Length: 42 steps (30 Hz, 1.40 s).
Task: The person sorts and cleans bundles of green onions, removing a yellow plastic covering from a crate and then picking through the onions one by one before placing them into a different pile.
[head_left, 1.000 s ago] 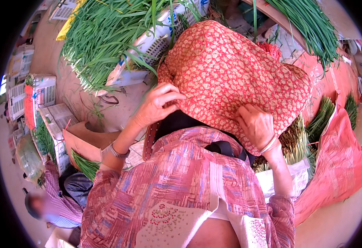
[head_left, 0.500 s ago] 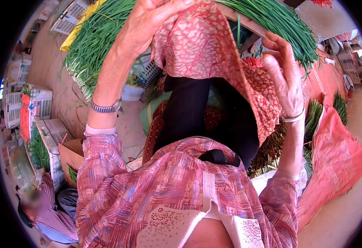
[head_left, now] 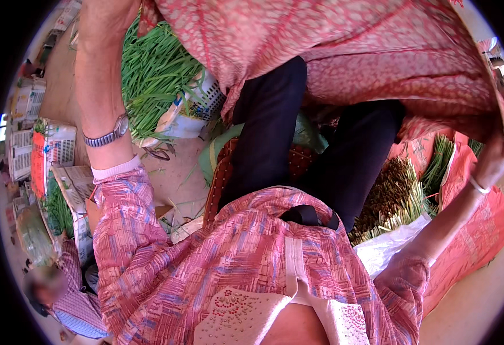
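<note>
A red cloth [head_left: 344, 34] with a pale leaf-like pattern spreads wide above my knees across the top of the view. My right hand [head_left: 498, 150], with a bangle at its wrist, grips the right edge of this cloth, some fingers hidden in its folds. At the upper left my left hand [head_left: 111, 14] runs out of the top of the view beside the cloth's left end, so its fingers are hidden. My dark-trousered legs [head_left: 269, 132] show below the cloth.
Long green leafy stalks [head_left: 154, 75] lie heaped at the left by a white perforated crate [head_left: 210, 95]. Bundled cut stems [head_left: 395, 198] and a red sheet [head_left: 470, 224] lie at my right. Another person [head_left: 76, 287] sits at the lower left, near several crates [head_left: 56, 152].
My hands have moved far apart, left hand up and left, right hand out to the right. The right hand, open before, now holds the cloth, which has spread out wide.
</note>
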Each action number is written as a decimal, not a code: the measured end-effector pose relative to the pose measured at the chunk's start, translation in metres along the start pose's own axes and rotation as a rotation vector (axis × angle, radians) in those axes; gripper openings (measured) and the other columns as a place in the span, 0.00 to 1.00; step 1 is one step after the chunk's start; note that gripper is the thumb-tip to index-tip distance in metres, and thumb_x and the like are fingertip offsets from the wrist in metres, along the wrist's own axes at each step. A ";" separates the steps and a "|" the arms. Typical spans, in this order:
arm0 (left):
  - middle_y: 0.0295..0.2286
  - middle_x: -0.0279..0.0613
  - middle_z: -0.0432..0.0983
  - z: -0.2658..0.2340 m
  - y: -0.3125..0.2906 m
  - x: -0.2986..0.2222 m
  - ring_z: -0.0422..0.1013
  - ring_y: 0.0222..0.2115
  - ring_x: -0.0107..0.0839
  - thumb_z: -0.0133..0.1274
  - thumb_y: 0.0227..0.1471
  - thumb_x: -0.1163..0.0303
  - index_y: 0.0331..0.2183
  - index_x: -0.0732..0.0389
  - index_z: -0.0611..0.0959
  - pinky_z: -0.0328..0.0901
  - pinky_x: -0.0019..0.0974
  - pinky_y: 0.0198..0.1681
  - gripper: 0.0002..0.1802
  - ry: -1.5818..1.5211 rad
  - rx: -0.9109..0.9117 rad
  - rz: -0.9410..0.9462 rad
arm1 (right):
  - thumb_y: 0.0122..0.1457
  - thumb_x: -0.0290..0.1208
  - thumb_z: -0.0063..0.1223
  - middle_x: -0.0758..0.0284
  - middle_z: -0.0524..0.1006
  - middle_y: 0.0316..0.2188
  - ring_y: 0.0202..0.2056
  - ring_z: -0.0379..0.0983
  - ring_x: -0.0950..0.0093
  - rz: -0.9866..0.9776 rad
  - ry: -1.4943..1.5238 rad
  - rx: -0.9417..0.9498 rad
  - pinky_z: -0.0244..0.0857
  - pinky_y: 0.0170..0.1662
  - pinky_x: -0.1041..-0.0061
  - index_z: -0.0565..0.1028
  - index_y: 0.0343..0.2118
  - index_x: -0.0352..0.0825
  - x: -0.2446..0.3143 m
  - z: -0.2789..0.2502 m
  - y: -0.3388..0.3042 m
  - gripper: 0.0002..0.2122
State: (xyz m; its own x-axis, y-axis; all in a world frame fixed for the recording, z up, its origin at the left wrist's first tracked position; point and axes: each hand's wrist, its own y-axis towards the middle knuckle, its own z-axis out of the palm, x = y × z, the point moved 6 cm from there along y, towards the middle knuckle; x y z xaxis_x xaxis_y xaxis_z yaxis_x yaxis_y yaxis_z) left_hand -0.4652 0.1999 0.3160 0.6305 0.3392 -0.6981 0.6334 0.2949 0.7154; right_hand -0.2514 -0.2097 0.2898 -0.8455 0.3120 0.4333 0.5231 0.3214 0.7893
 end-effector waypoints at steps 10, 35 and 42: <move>0.29 0.26 0.73 -0.021 -0.110 0.050 0.66 0.29 0.11 0.53 0.57 0.70 0.37 0.60 0.78 0.61 0.19 0.31 0.06 0.257 0.144 -0.465 | 0.64 0.34 0.46 0.63 0.73 0.48 0.47 0.70 0.74 0.380 0.385 0.220 0.61 0.55 0.72 0.66 0.56 0.28 -0.063 0.035 -0.093 0.21; 0.19 0.29 0.65 0.110 -0.127 0.213 0.65 0.16 0.23 0.65 0.41 0.62 0.34 0.56 0.78 0.56 0.24 0.16 0.17 0.439 0.897 -0.321 | 0.42 0.35 0.59 0.80 0.65 0.23 0.21 0.62 0.83 -0.193 0.569 1.175 0.53 0.24 0.81 0.80 0.31 0.51 -0.110 0.154 -0.109 0.10; 0.21 0.32 0.70 0.101 -0.124 0.208 0.70 0.19 0.26 0.61 0.45 0.63 0.32 0.57 0.79 0.63 0.27 0.20 0.12 0.356 0.928 -0.338 | 0.49 0.45 0.58 0.82 0.66 0.24 0.22 0.61 0.85 -0.105 0.377 1.016 0.52 0.24 0.85 0.80 0.30 0.55 -0.084 0.147 -0.112 0.07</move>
State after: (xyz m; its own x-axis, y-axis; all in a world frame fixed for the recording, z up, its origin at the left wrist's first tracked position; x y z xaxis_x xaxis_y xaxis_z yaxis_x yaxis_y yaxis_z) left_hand -0.3668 0.1433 0.0791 0.2836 0.6543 -0.7011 0.9421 -0.3266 0.0763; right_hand -0.2233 -0.1401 0.1016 -0.7791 0.0016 0.6269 0.1445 0.9735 0.1770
